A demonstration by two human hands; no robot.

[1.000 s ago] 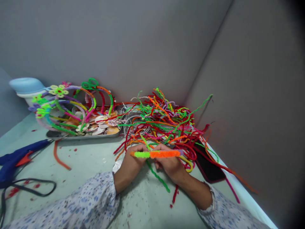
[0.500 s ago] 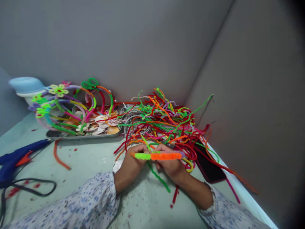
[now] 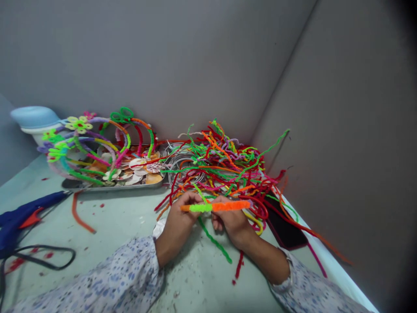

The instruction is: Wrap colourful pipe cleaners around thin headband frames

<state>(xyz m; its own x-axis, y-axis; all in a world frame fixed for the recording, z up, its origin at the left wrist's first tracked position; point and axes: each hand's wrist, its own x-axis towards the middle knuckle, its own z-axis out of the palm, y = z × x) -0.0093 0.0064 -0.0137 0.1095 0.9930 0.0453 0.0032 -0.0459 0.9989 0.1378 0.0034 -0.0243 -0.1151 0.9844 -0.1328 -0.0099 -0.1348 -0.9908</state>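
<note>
Between both hands is a headband [image 3: 232, 205] wrapped in fuzzy pipe cleaner, seen edge-on, with orange, bright green and purple stretches. My left hand [image 3: 181, 221] is closed around its left part, thumb and fingers pinching near the bright green stretch. A green pipe cleaner [image 3: 215, 241] passes through the grip, one end sticking up and the other hanging towards the table. My right hand [image 3: 233, 221] is closed on the headband beside the left one, under the orange stretch. Its fingertips are curled and partly hidden.
A heap of pipe cleaners [image 3: 224, 161] lies behind my hands, with wire coils [image 3: 185, 169] at its left. Finished headbands [image 3: 107, 139] stand on a metal tray [image 3: 114, 188] of discs. A blue glue gun [image 3: 29, 213] lies left, a dark phone [image 3: 288, 230] right.
The headband has risen slightly and tilted, its right end now higher. More of the bright green stretch shows, and my right hand's fingers have shifted.
</note>
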